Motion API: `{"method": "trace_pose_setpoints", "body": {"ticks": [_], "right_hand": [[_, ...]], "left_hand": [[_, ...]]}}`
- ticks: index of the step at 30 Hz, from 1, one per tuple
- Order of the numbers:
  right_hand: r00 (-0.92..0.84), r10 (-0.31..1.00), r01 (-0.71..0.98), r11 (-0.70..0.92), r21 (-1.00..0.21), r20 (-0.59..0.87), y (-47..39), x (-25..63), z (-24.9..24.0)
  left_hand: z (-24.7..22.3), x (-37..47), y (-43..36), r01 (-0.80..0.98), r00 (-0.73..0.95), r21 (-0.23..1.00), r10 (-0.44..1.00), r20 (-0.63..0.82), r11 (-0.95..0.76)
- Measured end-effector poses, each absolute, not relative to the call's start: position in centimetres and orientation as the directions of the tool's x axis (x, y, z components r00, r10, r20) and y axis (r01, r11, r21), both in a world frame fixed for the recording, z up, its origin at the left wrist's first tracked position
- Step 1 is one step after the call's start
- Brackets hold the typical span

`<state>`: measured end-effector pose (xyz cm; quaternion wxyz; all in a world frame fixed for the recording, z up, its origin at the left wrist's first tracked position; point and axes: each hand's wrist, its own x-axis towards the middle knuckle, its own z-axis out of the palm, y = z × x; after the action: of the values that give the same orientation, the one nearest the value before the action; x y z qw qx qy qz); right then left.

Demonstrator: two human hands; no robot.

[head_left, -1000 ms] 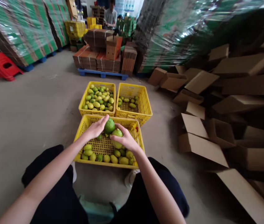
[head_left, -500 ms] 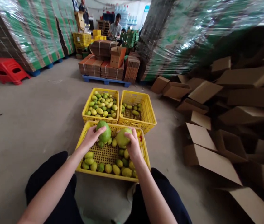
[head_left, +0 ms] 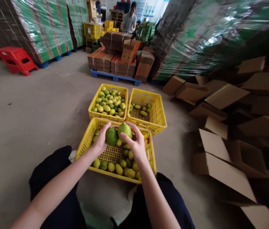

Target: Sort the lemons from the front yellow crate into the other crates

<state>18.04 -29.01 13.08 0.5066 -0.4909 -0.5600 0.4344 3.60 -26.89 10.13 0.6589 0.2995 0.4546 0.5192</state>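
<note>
My left hand (head_left: pixel 100 142) grips a dark green fruit (head_left: pixel 111 136) and my right hand (head_left: pixel 136 143) grips a lighter green fruit (head_left: pixel 125 129). Both fruits are held side by side, touching, above the near yellow crate (head_left: pixel 84 145). That crate holds several green and yellow fruits along its near side. Beyond it stand two more yellow crates: the left one (head_left: pixel 95 103) is nearly full of fruit, the right one (head_left: pixel 159 117) holds only a few.
Open brown cardboard boxes (head_left: pixel 220 159) pile up on the right. A blue pallet of flat cartons (head_left: pixel 115 60) stands ahead, wrapped green stacks (head_left: pixel 41 28) to the left, with a red stool (head_left: pixel 17 58). A person (head_left: pixel 129 19) sits far back.
The two fruits, held apart half a second ago, have come together over the near crate. The camera view has shifted slightly, so the crates sit further right.
</note>
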Motion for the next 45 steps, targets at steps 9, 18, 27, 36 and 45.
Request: {"method": "trace_pose_setpoints", "body": {"ticks": [9, 18, 27, 36, 45], "right_hand": [[-0.140, 0.906, 0.358, 0.422, -0.833, 0.399, -30.5, 16.0, 11.2], [-0.208, 0.876, 0.492, 0.479, -0.727, 0.436, -31.0, 15.4, 10.0], [-0.200, 0.888, 0.465, 0.458, -0.758, 0.414, -30.9, 15.4, 10.3], [-0.205, 0.909, 0.370, 0.414, -0.832, 0.362, -30.6, 15.6, 10.6], [-0.216, 0.905, 0.361, 0.422, -0.832, 0.366, -30.6, 15.6, 10.4]], "left_hand": [[9.8, 2.5, -27.1, -0.122, -0.268, 0.992, 0.964, -0.001, -0.033], [10.8, 1.4, -28.6, 0.130, -0.266, 0.972, 0.938, 0.222, -0.194], [11.4, 1.0, -28.9, 0.326, -0.187, 0.867, 0.874, 0.449, -0.376], [11.3, 1.0, -29.2, 0.329, -0.169, 0.864, 0.876, 0.451, -0.381], [11.4, 1.0, -29.2, 0.338, -0.168, 0.856, 0.870, 0.463, -0.390]]}}
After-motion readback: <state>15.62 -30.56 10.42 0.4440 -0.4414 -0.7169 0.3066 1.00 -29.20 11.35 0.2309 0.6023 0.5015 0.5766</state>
